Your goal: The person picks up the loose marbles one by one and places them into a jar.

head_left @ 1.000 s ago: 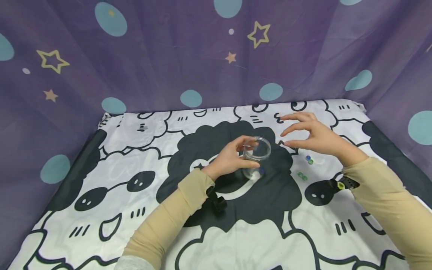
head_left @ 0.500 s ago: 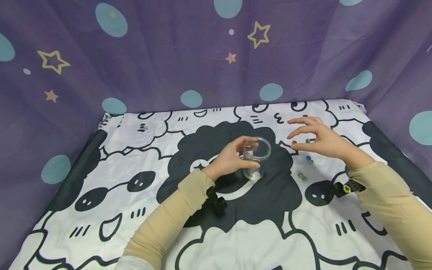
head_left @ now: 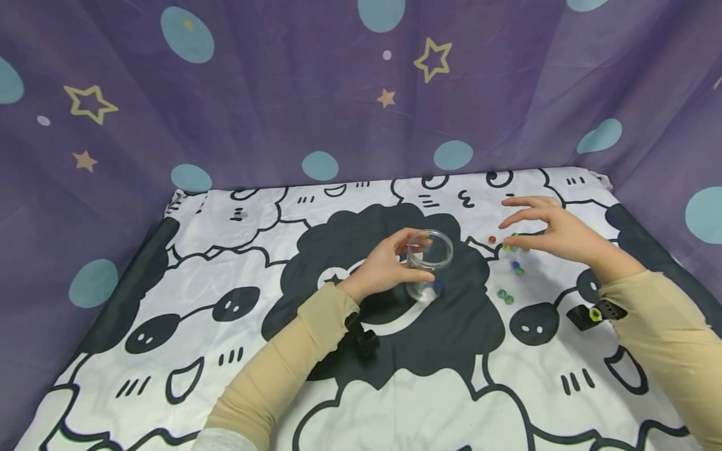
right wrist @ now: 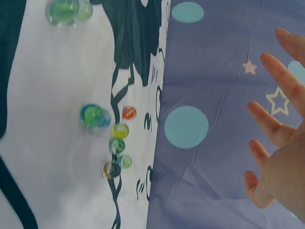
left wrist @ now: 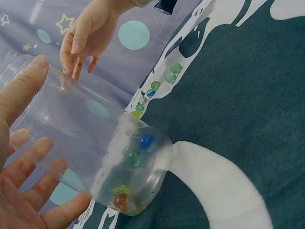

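My left hand (head_left: 383, 266) grips a clear jar (head_left: 422, 289), which stands upright on the dark patch of the cloth. Fingers and thumb wrap its sides, below the open rim. In the left wrist view several marbles lie at the jar's bottom, including a blue marble (left wrist: 146, 141) and a reddish-brown marble (left wrist: 121, 202). My right hand (head_left: 555, 233) hovers to the right of the jar with fingers spread and nothing held. Beneath and beside it lie loose marbles: an orange-red marble (head_left: 492, 239), a yellow marble (right wrist: 120, 130) and some green ones, partly hidden by the hand in the head view.
Nearer to me on the right, a blue marble (head_left: 516, 265) touches a green one, and a pair of green marbles (head_left: 504, 296) lies closer still. A black-and-white cartoon cloth (head_left: 186, 326) covers the table. A purple curtain (head_left: 271, 94) rises behind it.
My right hand has moved rightward, away from the jar, uncovering the orange-red marble and several others. My left hand and the jar have stayed in place.
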Demonstrator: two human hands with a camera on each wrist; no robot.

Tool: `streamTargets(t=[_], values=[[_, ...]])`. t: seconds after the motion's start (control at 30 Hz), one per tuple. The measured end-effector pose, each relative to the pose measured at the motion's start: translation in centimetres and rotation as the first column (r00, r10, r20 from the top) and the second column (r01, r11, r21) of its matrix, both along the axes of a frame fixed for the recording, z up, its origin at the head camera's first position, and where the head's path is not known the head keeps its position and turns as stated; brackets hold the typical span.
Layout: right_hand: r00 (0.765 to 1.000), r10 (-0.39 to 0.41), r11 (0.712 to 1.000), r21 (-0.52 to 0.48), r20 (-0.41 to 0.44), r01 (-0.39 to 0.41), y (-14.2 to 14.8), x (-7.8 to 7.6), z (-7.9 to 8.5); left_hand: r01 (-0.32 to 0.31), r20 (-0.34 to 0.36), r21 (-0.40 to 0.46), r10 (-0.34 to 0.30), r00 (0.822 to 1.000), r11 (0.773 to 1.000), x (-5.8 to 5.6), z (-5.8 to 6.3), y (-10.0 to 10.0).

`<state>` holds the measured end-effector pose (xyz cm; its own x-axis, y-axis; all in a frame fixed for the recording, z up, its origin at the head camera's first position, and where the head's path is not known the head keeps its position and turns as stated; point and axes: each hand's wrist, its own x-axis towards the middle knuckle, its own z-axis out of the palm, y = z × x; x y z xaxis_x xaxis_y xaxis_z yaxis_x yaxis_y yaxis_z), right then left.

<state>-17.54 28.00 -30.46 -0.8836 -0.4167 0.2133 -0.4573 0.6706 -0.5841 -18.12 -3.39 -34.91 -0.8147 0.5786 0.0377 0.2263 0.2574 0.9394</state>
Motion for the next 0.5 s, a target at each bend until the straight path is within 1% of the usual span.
streamTargets(t=[0.1,0.3,0.5], values=[[0.999,-0.037,0.999,0.003,0.017,0.037,0.5,-0.2,0.0,0.005,0.002,0.006,-0.005,1.000,1.000,0.1,0.0,0.0],[0.997,-0.067,0.998,0.003,0.038,0.067,1.6,-0.7,-0.2,0.016,0.001,0.003,-0.016,1.000,1.000,0.1,0.1,0.0],[0.986,-0.129,0.991,0.048,0.106,0.125,2.7,-1.2,-0.5,0.010,0.001,0.004,-0.010,1.000,1.000,0.1,0.1,0.0]])
